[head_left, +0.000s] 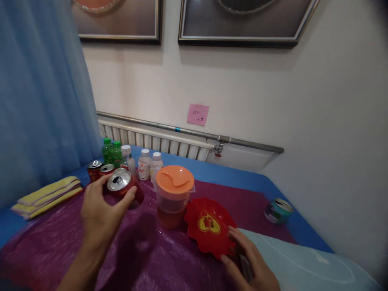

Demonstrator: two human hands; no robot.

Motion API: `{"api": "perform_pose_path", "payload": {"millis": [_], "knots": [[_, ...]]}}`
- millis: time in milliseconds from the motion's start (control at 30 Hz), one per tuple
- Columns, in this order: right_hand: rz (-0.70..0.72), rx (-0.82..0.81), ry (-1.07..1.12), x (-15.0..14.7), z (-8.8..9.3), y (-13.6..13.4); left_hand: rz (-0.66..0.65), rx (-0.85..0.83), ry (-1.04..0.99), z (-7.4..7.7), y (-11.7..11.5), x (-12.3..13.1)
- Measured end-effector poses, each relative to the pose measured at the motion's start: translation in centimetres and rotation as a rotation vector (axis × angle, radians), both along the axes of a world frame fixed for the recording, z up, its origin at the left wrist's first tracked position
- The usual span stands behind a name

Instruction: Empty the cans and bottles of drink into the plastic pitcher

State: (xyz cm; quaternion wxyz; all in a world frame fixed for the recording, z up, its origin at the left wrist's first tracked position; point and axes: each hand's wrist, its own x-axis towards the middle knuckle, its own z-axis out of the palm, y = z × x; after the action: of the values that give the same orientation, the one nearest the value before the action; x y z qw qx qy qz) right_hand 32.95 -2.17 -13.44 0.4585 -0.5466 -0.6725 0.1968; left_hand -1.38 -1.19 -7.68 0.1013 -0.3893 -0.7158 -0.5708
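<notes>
Red can (125,185) sits tilted in our left hand (100,210), its silver top turned towards us, the fingers and thumb wrapped round its side above the purple cover (145,258) that lies over the bench. Just behind the can stand two more red cans (100,169), upright and close together, then two green bottles (110,152) and three small white bottles (144,163) in a row. To the right of the held can, near but apart, stands a clear jug with an orange lid (175,193). Our right hand (248,258) lies at the near rim of a red scalloped plate (210,224) beside the jug, fingertips touching it; we cannot tell whether it grips the plate. Folded yellow cloths (48,196) lie at the far left, and a small round tin (278,210) lies on its side, well apart, at the right edge.
</notes>
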Motion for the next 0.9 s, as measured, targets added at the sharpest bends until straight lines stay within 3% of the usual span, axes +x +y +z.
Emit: {"api": "perform_pose_path", "payload": {"millis": [100, 233, 400, 533, 667, 700, 767, 900], "knots": [[0.113, -0.071, 0.072, -3.2, 1.8, -1.6, -0.225, 0.057, 0.041, 1.1, -3.2, 3.5], [0.245, -0.139, 0.166, -6.8, 2.8, -2.7, -0.572, 0.108, 0.124, 0.3, -4.4, 9.2], [0.181, -0.193, 0.242, -7.7, 1.2, -2.6, -0.683, 0.140, 0.140, -1.7, -4.0, 13.0], [0.073, -0.145, 0.342, -6.2, -0.9, -1.9, -0.742, 0.155, 0.029, -2.1, -3.9, 11.3], [-0.099, -0.143, 0.287, -4.2, -0.7, -1.4, -0.394, 0.086, -0.483, -2.7, -0.9, 6.5], [-0.112, -0.154, 0.271, -3.8, -0.2, -1.3, -0.371, 0.052, -0.634, -3.2, 0.4, 5.3], [-0.099, -0.175, 0.266, -3.3, 0.6, -1.3, -0.423, 0.011, -0.912, -4.6, 3.4, 3.6], [-0.086, -0.164, 0.265, -3.1, 1.3, -1.4, -0.620, -0.169, -1.075, -7.2, 8.3, 3.1]]}}
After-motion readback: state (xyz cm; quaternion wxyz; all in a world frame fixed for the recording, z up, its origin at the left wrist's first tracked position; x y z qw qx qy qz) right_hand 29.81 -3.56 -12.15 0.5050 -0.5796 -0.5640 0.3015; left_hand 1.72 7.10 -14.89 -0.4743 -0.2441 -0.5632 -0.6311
